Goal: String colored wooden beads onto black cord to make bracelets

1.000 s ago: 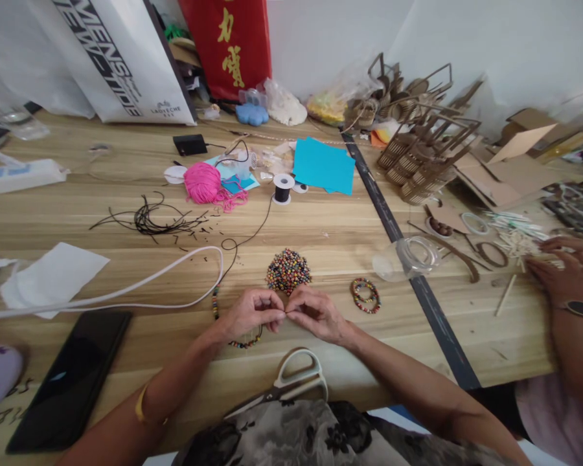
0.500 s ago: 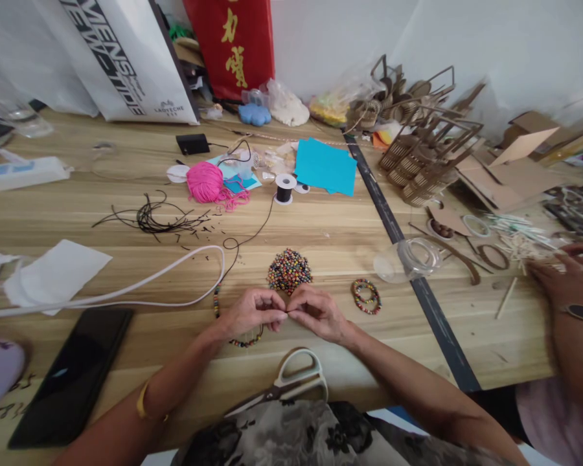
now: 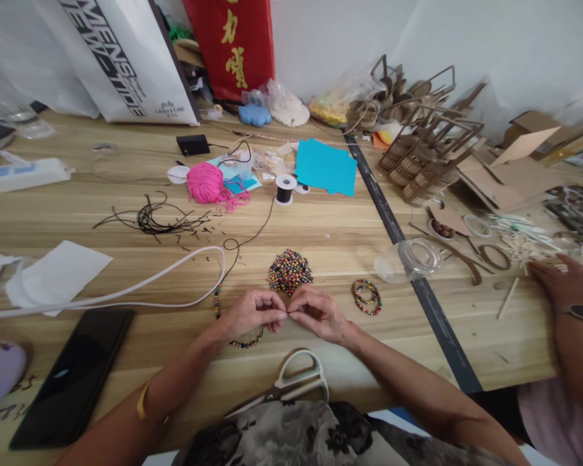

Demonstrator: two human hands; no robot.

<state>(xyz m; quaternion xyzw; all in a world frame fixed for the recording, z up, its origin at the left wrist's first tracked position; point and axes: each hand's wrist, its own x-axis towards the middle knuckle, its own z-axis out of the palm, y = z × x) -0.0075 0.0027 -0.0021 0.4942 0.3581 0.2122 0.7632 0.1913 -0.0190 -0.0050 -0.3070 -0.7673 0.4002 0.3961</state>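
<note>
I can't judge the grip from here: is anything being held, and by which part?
Left hand and right hand pinch fingertip to fingertip, probably on the end of the beaded cord; it's too small to be sure.

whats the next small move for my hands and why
I'd probably reach the right hand to the bead pile, with the left hand pinched shut: the bead pile lies just beyond both hands, and strung beads lie by the left hand. What the fingertips pinch is too small to tell.

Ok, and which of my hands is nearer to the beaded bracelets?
Your right. The right hand is just left of the beaded bracelets; the left hand is farther left, beyond the right.
</note>
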